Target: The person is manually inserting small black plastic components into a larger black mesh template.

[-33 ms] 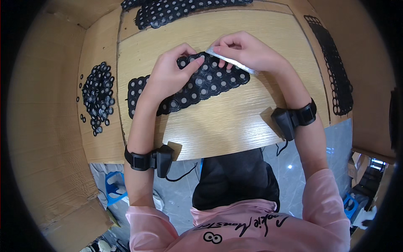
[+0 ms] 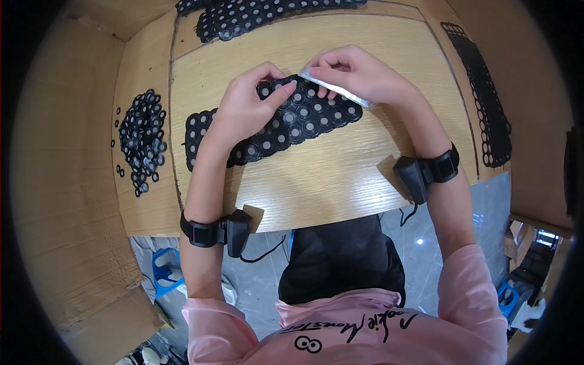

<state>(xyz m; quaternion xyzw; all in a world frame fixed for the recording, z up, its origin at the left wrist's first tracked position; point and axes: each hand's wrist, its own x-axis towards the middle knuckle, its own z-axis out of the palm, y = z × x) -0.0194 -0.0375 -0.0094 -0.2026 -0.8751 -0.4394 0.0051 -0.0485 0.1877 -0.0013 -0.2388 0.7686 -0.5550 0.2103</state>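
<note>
A black rubber-like sheet [image 2: 295,132] of round rings with grey centres lies slantwise on the wooden table. My left hand [image 2: 249,106] grips its far edge, thumb on top and fingers curled behind; my wrist covers part of the sheet's left half. Between the thumb and fingers of my right hand [image 2: 356,76] is a slim silver tool [image 2: 340,91], flat and pointed; its exact kind is unclear. Its tip meets the sheet's far edge just right of my left thumb. Some right fingertips rest against the sheet below the tool.
Loose black rings [image 2: 143,137] are heaped on cardboard at the left. More ring sheets [image 2: 243,18] lie along the far edge. A black strip with open holes [image 2: 480,97] lies at the right. Cardboard walls [image 2: 73,152] enclose the wooden table [image 2: 340,188] on both sides.
</note>
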